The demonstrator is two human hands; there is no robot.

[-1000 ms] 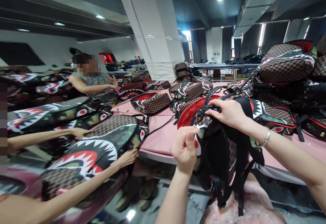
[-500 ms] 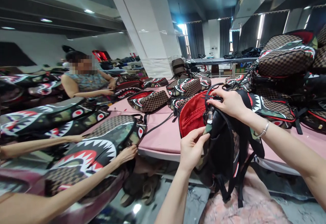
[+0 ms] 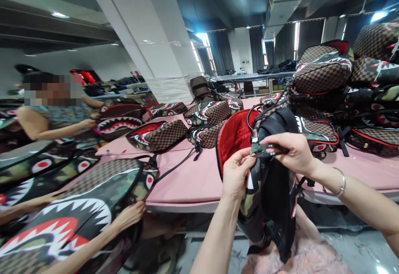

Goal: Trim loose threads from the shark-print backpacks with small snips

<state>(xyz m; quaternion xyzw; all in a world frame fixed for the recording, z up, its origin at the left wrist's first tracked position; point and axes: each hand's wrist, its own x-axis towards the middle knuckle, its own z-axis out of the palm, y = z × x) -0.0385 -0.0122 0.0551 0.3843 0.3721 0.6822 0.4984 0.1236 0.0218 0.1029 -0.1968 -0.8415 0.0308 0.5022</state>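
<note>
Black-and-camouflage fabric backpack [image 3: 264,187] with red lining [image 3: 235,133] sat open at the pink-covered worktop's [image 3: 181,187] near edge, pinched beside its opening by the left grip [image 3: 235,174], seemingly steadying it against the slim, dark, pointed tool [image 3: 264,154] clasped in the right grip [image 3: 293,153].
</note>
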